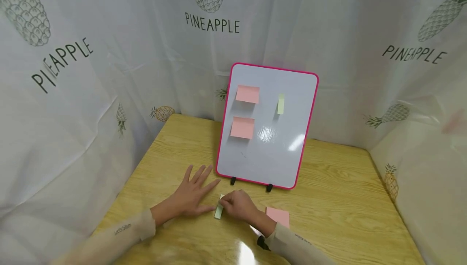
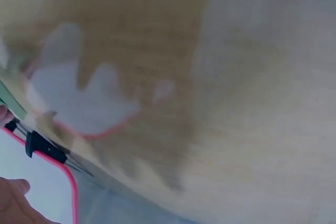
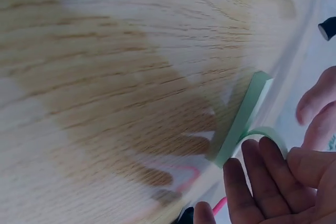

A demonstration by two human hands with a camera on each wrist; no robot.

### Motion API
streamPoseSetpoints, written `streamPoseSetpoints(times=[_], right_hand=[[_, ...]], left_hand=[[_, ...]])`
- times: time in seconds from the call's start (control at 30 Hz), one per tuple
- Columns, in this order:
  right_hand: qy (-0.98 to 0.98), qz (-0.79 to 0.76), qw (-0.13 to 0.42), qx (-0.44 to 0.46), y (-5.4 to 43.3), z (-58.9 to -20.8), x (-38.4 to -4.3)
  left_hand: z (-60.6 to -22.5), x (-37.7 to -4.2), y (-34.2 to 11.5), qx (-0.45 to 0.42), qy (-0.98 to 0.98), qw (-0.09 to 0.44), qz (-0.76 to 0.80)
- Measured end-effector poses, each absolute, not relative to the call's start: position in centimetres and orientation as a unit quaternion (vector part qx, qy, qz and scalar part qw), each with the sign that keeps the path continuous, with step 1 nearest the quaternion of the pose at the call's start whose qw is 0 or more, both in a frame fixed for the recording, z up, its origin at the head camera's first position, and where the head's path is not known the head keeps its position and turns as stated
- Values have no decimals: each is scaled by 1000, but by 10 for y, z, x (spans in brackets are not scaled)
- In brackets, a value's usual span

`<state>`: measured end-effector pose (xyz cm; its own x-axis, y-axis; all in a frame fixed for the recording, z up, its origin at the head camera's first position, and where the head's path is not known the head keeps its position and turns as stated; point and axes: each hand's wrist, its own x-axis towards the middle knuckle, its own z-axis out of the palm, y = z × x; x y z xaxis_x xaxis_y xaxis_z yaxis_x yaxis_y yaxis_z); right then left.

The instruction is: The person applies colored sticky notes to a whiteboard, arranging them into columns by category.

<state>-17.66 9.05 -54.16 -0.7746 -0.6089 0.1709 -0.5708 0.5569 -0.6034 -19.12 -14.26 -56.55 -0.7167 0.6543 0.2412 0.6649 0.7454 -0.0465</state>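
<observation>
A narrow pale-green sticky note pad (image 1: 218, 213) lies on the table between the two hands. My right hand (image 1: 240, 206) is over its far end, thumb and forefinger pinching the top sticky note. In the right wrist view that sticky note (image 3: 273, 136) curls up from the green pad's side (image 3: 244, 116). My left hand (image 1: 190, 195) is spread on the wood to the left, its thumb close to the pad; whether they touch I cannot tell. Only part of the left hand (image 2: 18, 203) shows in the left wrist view.
Behind the hands a pink-framed whiteboard (image 1: 270, 155) leans on black feet (image 1: 233, 181). It bears an upper pink note (image 1: 247, 95), a lower pink note (image 1: 242, 128) and a green strip (image 1: 280, 106). A pink note pad (image 1: 279, 216) lies by the right wrist, partly covered. Pineapple-print curtains (image 1: 157, 54) surround the table.
</observation>
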Motion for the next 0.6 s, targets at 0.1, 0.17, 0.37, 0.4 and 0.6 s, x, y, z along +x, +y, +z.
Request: streamPoseSetpoints(times=[0.1,0.17,0.37,0.4,0.6], right_hand=[[881,-344,32,-324,91,-541,-177],[882,-346,36,-318,90,-542,-177],[895,-338,41,-288,88,-544,-177],[898,-334,40,-285,88,-543,-177],[901,-339,27,-269,86,-546,-178]], left_hand=[[-561,-197,-139,-344,-933,103,-19],[-558,-199,-139,-337,-937,91,-21],[-555,-204,-137,-319,-946,64,-1],[-555,-205,-137,-318,-946,60,2],[-551,-211,-130,-329,-943,45,21]])
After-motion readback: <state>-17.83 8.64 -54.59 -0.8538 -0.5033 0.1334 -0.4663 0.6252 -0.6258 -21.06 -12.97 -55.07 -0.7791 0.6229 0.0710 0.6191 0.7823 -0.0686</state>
